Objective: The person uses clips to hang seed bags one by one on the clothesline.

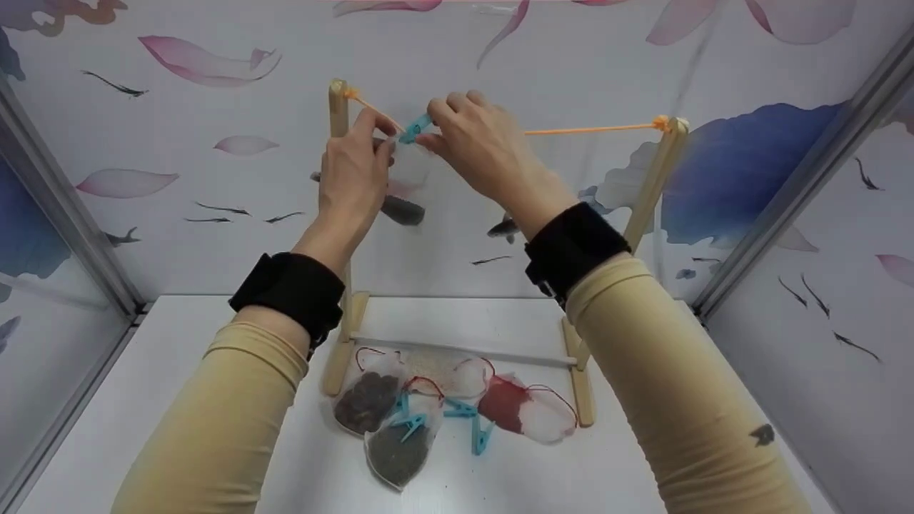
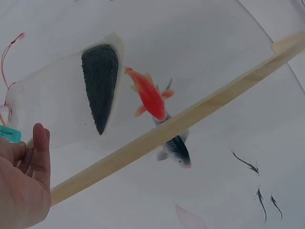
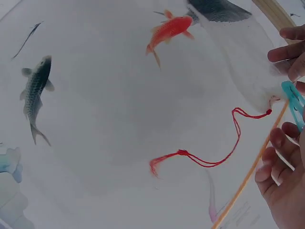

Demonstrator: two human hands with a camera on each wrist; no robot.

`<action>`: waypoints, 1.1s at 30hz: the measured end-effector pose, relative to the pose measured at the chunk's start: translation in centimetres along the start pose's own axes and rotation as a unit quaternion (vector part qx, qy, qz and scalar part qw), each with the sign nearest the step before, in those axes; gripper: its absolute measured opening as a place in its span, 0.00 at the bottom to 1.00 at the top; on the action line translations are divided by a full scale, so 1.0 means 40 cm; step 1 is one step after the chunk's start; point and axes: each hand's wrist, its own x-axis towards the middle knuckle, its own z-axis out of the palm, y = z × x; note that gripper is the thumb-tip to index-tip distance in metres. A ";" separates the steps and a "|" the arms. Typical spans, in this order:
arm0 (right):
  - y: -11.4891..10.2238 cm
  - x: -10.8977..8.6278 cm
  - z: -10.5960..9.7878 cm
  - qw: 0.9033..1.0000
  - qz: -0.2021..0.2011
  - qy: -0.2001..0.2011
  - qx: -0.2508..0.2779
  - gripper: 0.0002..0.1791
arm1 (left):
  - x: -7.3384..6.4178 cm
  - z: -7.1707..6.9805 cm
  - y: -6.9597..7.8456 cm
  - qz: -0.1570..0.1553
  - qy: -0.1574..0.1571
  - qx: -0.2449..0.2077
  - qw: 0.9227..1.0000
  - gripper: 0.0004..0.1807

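At the top of a wooden rack, my right hand (image 1: 480, 139) pinches a blue clothespin (image 1: 415, 130) between thumb and fingers. The clothespin sits on the orange rope (image 1: 593, 131), at the upper end of a white mesh bag (image 3: 248, 71). My left hand (image 1: 355, 171) holds the bag's upper edge, fingertips close to the clothespin. Dark grains (image 2: 101, 81) fill the low end of this hanging bag, seen best in the left wrist view. Its red drawstring (image 3: 236, 129) dangles loose in the right wrist view.
Wooden posts (image 1: 655, 182) carry the rope at both sides. On the white table (image 1: 214, 371) lie mesh bags with brown chunks (image 1: 368, 400), dark grains (image 1: 400, 453), pale grains (image 1: 432, 368) and red contents (image 1: 503, 403). Several blue clothespins (image 1: 480, 435) are among them. Printed panels stand behind and beside.
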 end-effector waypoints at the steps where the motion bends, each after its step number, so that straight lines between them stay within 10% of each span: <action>1: -0.001 -0.002 0.006 1.000 0.003 0.002 -0.021 0.23 | -0.003 0.001 -0.006 0.000 -0.003 0.001 1.000 0.10; 20: 0.022 -0.122 0.132 0.997 0.014 0.068 -0.013 0.16 | -0.080 0.046 -0.088 0.114 -0.022 0.046 0.992 0.11; 26: 0.012 -0.245 0.214 0.992 0.039 -0.106 0.060 0.13 | -0.165 0.110 -0.116 0.127 -0.115 0.038 0.984 0.09; 29: -0.005 -0.322 0.264 0.957 0.058 -0.257 0.125 0.14 | -0.227 0.143 -0.128 0.117 -0.216 0.037 0.969 0.09; 33: -0.045 -0.425 0.366 0.906 0.065 -0.368 0.201 0.17 | -0.316 0.179 -0.161 0.093 -0.363 0.037 0.927 0.10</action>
